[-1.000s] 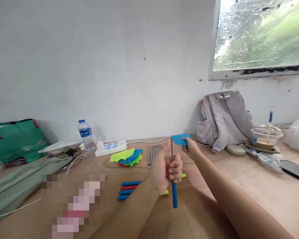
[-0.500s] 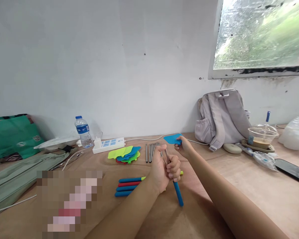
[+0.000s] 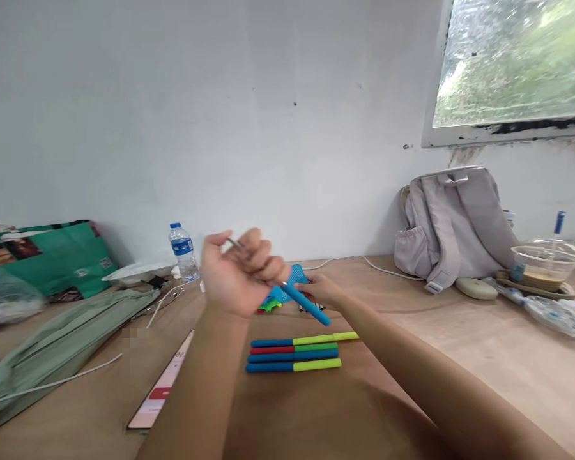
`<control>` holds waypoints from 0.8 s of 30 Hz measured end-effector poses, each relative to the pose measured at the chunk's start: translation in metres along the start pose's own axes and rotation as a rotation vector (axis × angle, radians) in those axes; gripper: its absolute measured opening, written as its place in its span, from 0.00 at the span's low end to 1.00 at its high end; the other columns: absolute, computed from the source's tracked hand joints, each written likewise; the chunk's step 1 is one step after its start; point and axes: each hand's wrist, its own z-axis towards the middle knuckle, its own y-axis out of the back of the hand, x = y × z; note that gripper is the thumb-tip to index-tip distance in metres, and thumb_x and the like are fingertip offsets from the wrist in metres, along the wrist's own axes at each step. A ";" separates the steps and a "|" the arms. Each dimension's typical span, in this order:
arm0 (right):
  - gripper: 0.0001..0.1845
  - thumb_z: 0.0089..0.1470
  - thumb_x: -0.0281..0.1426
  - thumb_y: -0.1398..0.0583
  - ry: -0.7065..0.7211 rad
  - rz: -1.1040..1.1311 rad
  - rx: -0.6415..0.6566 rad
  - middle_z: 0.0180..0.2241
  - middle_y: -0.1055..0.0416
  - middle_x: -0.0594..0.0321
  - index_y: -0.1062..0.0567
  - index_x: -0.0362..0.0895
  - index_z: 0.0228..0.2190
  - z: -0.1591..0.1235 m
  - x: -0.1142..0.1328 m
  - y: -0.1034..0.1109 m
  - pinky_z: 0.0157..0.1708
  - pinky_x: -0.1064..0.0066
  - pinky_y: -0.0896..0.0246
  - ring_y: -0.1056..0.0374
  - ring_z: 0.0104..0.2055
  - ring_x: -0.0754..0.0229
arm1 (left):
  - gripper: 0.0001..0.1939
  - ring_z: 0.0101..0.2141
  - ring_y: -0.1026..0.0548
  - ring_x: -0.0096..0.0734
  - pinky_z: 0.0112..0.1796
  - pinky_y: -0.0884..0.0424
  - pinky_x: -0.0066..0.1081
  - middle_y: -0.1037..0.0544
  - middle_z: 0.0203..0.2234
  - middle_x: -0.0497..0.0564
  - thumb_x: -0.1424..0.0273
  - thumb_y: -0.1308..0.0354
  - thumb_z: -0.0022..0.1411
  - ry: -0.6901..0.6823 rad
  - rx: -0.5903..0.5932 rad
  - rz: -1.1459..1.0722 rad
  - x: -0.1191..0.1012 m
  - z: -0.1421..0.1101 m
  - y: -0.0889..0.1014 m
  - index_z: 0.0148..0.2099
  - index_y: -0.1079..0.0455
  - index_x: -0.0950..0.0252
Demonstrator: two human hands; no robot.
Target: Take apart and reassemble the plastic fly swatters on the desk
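Observation:
My left hand (image 3: 242,271) is raised and closed around a thin metal rod whose blue handle (image 3: 308,305) slants down to the right. Fingers of my right hand (image 3: 322,291) pinch a blue perforated swatter head (image 3: 296,278), just beyond the handle. Behind my left hand, mostly covered, lies the pile of swatter heads, with a green swatter head (image 3: 271,305) peeking out. Several coloured handles lie side by side below, among them a blue-and-yellow handle (image 3: 316,365) and a red-and-green handle (image 3: 273,350). The loose metal rods are almost hidden by my right hand.
A phone (image 3: 160,390) lies left of my left forearm, beside a grey-green bag (image 3: 71,345). A water bottle (image 3: 184,252) and a green bag (image 3: 71,259) stand near the wall. Rightward are a backpack (image 3: 453,223), a round beige case (image 3: 476,289) and a plastic cup (image 3: 541,265).
My left hand has risen and moved left with the rod and handle. My right hand has brought the blue swatter head left and closer to the handle. The view has turned slightly left.

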 end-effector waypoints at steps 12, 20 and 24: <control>0.19 0.30 0.23 0.34 0.029 -0.274 -0.206 0.12 0.41 0.73 0.39 0.46 0.22 0.054 -0.033 -0.047 0.13 0.78 0.52 0.41 0.14 0.65 | 0.14 0.12 0.56 0.23 0.15 0.52 0.28 0.58 0.11 0.41 0.61 0.63 0.54 -0.417 -0.369 -0.137 -0.053 0.004 0.072 0.21 0.58 0.62; 0.12 0.47 0.34 0.43 0.201 -0.322 -0.211 0.16 0.41 0.67 0.35 0.43 0.17 0.033 0.003 -0.037 0.17 0.78 0.58 0.46 0.19 0.69 | 0.16 0.11 0.53 0.23 0.15 0.50 0.28 0.54 0.10 0.41 0.56 0.64 0.50 -0.384 -0.460 -0.186 -0.037 0.014 0.074 0.20 0.54 0.61; 0.20 0.54 0.43 0.53 0.272 -0.205 0.024 0.20 0.38 0.67 0.31 0.42 0.26 -0.012 0.036 -0.027 0.15 0.77 0.55 0.46 0.17 0.69 | 0.15 0.11 0.51 0.22 0.16 0.49 0.27 0.50 0.10 0.41 0.60 0.61 0.52 -0.334 -0.436 -0.150 -0.015 0.024 0.064 0.19 0.51 0.63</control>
